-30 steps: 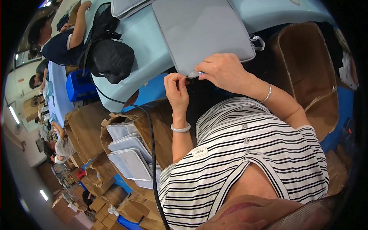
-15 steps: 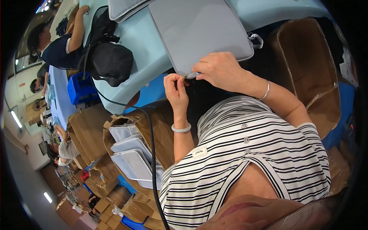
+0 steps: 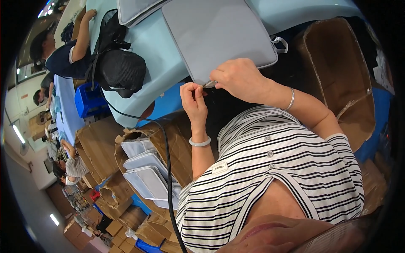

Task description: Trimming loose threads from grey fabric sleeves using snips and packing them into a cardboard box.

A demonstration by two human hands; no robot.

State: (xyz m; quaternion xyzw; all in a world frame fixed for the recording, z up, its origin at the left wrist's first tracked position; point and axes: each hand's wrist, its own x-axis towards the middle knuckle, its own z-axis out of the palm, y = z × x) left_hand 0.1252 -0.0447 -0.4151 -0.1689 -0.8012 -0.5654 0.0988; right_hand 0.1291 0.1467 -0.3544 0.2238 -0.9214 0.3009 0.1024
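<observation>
A grey laptop sleeve (image 3: pixel 219 33) lies on the light blue table cover, a fabric loop at its right side and its near corner over the table edge. At that corner my left hand (image 3: pixel 194 99) is closed, thumb and fingertips pinched together at the sleeve's edge. Close beside it, my right hand (image 3: pixel 240 80) is closed round a small silvery pointed tool (image 3: pixel 209 84), perhaps thread snips. Its tip meets the left fingertips. Most of this tool is hidden inside the right hand, and whatever thread or fabric lies between the fingertips is too small to make out.
More grey sleeves (image 3: pixel 137 10) lie at the upper left beside a black mesh cap (image 3: pixel 121 72). Below, a cardboard box (image 3: pixel 179 126) holds several sleeves (image 3: pixel 145 181). Another open box (image 3: pixel 341 63) stands at right. A black cable (image 3: pixel 168 168) hangs at left; a co-worker (image 3: pixel 67 55) sits beyond.
The silvery tool now shows between my hands, its tip at my left fingertips. My right hand has turned slightly; the left hand has barely moved.
</observation>
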